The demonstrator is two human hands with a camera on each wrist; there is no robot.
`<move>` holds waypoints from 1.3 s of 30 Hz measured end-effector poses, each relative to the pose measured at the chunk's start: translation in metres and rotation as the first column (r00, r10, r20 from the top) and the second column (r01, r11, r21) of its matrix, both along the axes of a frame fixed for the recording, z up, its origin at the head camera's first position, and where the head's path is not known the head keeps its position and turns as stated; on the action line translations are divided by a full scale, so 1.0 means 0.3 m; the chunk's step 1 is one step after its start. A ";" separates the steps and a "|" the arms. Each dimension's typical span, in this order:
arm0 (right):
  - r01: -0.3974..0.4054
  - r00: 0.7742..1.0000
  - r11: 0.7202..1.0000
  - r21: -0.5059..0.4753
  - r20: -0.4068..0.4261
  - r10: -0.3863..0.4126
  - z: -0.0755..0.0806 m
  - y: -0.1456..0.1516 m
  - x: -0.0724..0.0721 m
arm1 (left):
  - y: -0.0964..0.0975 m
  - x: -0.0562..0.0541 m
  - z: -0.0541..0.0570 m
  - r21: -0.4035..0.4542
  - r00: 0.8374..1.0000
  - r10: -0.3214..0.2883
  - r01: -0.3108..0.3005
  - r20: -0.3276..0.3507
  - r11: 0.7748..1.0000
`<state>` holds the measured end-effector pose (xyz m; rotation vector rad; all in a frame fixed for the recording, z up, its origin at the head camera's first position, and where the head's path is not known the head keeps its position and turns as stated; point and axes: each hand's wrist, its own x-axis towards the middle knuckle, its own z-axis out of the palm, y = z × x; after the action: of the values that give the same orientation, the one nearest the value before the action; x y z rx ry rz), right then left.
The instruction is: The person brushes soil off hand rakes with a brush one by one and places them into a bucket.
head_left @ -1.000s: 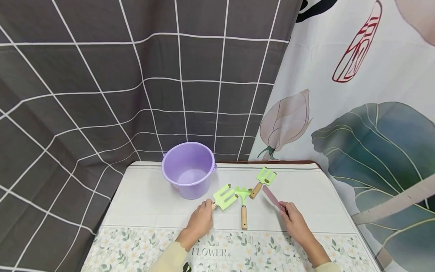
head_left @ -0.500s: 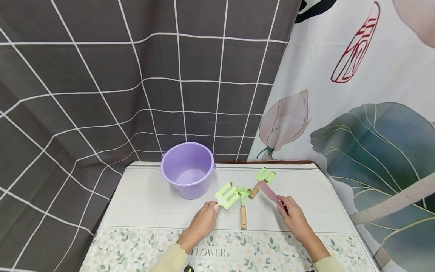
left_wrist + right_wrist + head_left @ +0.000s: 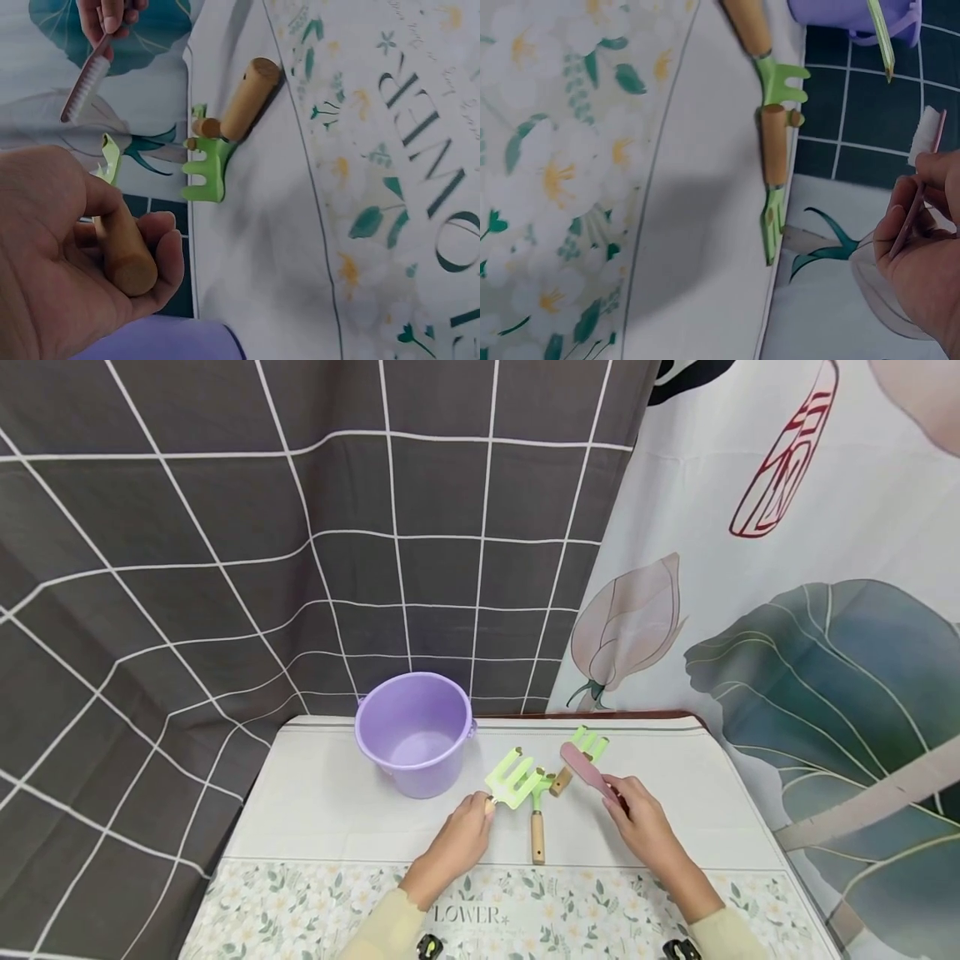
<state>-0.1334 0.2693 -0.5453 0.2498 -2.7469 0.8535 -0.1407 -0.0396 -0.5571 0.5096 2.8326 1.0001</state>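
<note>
My left hand (image 3: 457,833) grips the wooden handle of a small garden fork (image 3: 512,782) with a light green, flat-tined head. It is raised over the table, and its head overlaps a small hand rake (image 3: 537,837) in the head view. My right hand (image 3: 643,825) holds a pink brush (image 3: 587,767); the left wrist view shows its white bristles (image 3: 88,79). In the head view the brush crosses in front of a second green fork (image 3: 559,782) lying on the table. Handle butt and curled fingers show clearly in the left wrist view.
A purple bucket (image 3: 429,782) stands at the back left of the table, behind the left hand. The white table cover (image 3: 315,810) has a floral front band (image 3: 285,902). A dark grid curtain (image 3: 442,568) and a leaf-print curtain (image 3: 795,660) hang behind.
The left hand has moved right and slightly up with the garden fork, toward the brush. The right hand has shifted left and up, bringing the brush over the second fork.
</note>
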 end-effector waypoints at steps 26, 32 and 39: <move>-0.133 0.988 0.991 0.030 -0.081 0.135 0.064 -0.087 -0.006 | 0.094 -0.021 0.075 0.156 0.997 0.074 -0.077 0.028 0.985; -0.155 0.987 0.987 0.048 -0.046 0.157 0.067 -0.101 -0.011 | 0.109 -0.027 0.072 0.199 0.993 0.104 -0.115 0.063 0.973; -0.171 0.982 0.983 0.066 -0.068 0.175 0.063 -0.113 -0.013 | 0.126 -0.022 0.079 0.243 0.984 0.140 -0.163 0.111 0.956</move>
<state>-0.1374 0.2352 -0.5263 0.5284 -2.7141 0.7866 -0.1473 -0.0019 -0.5334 0.2591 2.7103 1.3845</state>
